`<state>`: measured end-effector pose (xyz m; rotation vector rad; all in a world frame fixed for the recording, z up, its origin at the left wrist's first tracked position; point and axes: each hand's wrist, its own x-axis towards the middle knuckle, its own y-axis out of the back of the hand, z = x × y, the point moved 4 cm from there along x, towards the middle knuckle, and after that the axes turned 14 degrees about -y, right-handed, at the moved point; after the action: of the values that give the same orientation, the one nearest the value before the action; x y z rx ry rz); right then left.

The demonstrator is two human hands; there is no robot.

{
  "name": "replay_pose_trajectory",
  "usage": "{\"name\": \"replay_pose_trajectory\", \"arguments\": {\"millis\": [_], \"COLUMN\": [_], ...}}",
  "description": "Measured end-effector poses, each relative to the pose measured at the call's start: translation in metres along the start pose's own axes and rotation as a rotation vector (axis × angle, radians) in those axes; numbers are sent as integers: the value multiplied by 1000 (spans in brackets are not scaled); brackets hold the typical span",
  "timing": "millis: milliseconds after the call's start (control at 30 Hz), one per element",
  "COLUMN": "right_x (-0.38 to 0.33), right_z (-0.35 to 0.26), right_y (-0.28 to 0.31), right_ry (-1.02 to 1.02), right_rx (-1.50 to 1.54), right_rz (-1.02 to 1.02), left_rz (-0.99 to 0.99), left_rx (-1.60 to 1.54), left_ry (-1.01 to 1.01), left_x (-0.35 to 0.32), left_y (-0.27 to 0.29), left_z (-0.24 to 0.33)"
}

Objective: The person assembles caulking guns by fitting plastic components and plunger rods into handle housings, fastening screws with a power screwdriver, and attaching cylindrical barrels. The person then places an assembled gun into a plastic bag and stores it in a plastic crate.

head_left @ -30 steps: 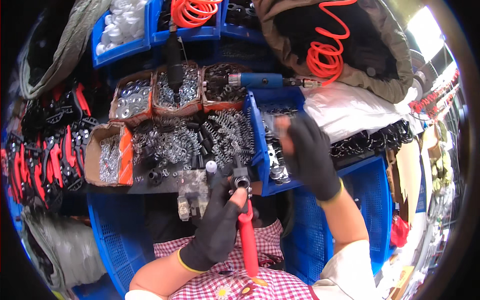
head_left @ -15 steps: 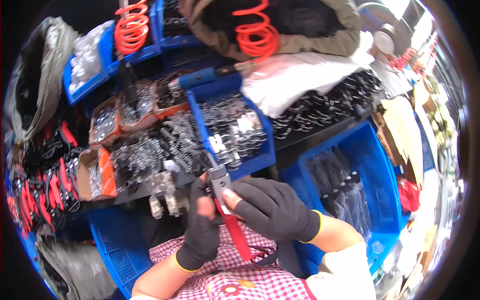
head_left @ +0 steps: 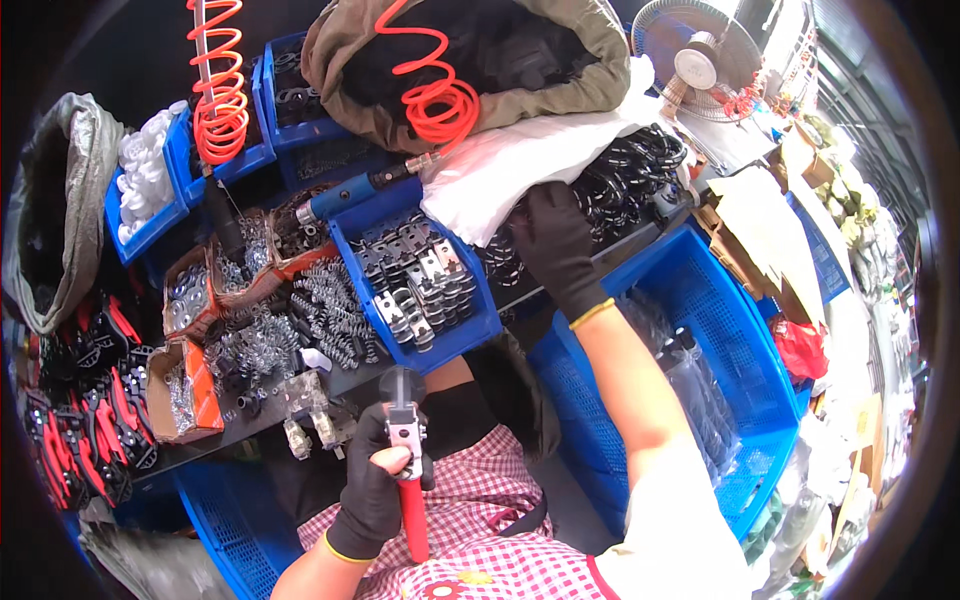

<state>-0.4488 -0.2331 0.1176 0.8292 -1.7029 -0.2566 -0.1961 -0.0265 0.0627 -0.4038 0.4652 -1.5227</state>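
Note:
My left hand (head_left: 375, 490), in a black glove, grips a tool with a red handle (head_left: 408, 470) and a metal head, held upright over my lap. My right hand (head_left: 555, 250), also in a black glove, reaches far forward to a heap of black curved parts (head_left: 630, 180) beside a white plastic bag (head_left: 510, 170); whether it grips one is hidden. A blue bin of metal brackets (head_left: 415, 280) sits between the two hands.
Cardboard boxes of small metal parts (head_left: 185, 295) and loose springs (head_left: 320, 310) lie left. Red-handled tools (head_left: 95, 420) pile at far left. Orange coiled hoses (head_left: 220, 90) hang above. A large blue crate (head_left: 720, 380) stands at right, a fan (head_left: 695, 55) behind.
My right hand left the tool's head and stretched forward and right to the black parts heap. My left hand keeps the red-handled tool upright. The view swung rightward.

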Motion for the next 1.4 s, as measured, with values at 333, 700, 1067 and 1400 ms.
{"name": "replay_pose_trajectory", "arguments": {"millis": [333, 700, 1067, 1400], "right_x": [-16, 3, -190, -171], "right_z": [-33, -11, -106, -158], "right_y": [127, 87, 281, 178], "right_ry": [311, -228, -238, -99], "right_rx": [-206, -491, 14, 413], "right_rz": [-118, -364, -383, -583], "left_rz": [-10, -560, -3, 261], "left_rx": [-166, 523, 189, 999], "left_ry": [-12, -309, -418, -1023], "left_x": [-27, -24, 66, 63], "left_y": [55, -14, 0, 94], "left_z": [44, 70, 98, 184]}}
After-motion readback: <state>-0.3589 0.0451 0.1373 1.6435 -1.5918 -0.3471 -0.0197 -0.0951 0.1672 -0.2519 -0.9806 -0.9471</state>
